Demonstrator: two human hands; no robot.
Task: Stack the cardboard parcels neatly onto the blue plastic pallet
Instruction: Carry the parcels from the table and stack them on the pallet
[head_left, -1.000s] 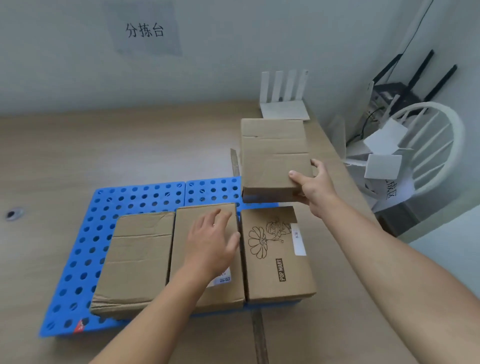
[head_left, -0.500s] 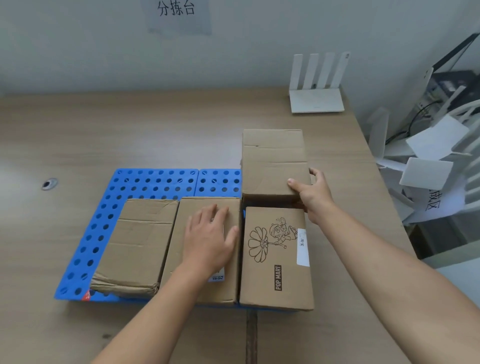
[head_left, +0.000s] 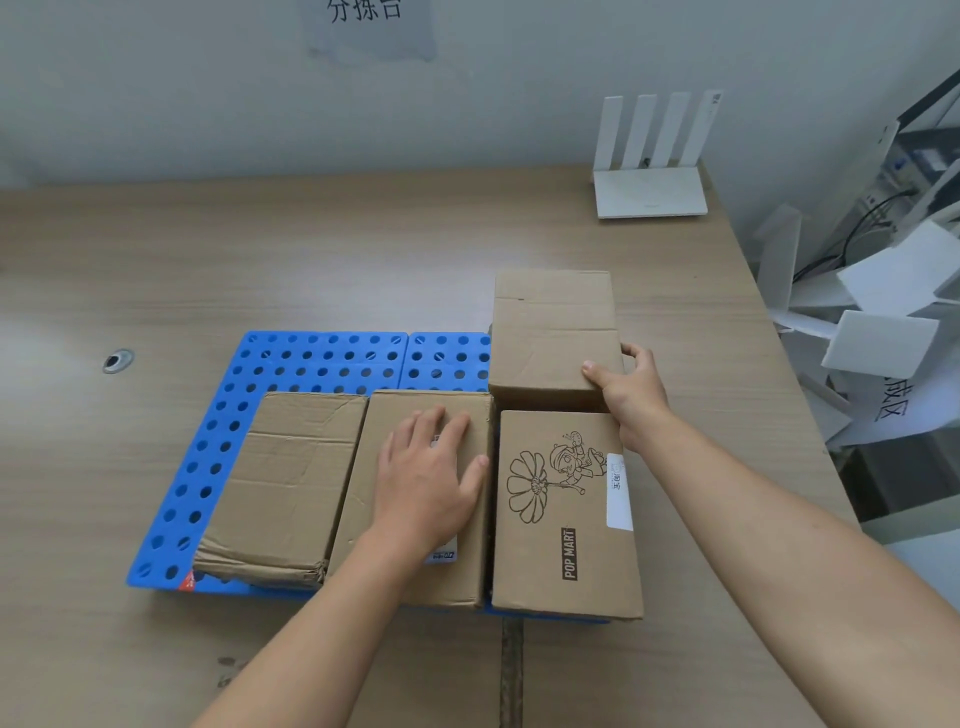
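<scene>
A blue perforated pallet (head_left: 322, 364) lies on the wooden table. Three cardboard parcels sit in a row along its near edge: a crumpled one (head_left: 285, 483) at left, a middle one (head_left: 410, 415), and a Pop Mart parcel (head_left: 566, 519) with a flower drawing at right. Behind the Pop Mart parcel a fourth, plain parcel (head_left: 550, 338) rests at the pallet's back right corner. My right hand (head_left: 631, 389) grips this parcel's near right corner. My left hand (head_left: 431, 478) lies flat, fingers spread, on the middle parcel.
A white router (head_left: 652, 171) with upright antennas stands at the table's back right corner. Off the right edge, a pile of white boards and cables (head_left: 883, 312) crowds the space. A small metal grommet (head_left: 118, 360) sits in the tabletop left of the pallet.
My right hand has lowered the plain parcel from above the pallet down onto its back right corner behind the Pop Mart parcel. The left hand has stayed on the middle parcel.
</scene>
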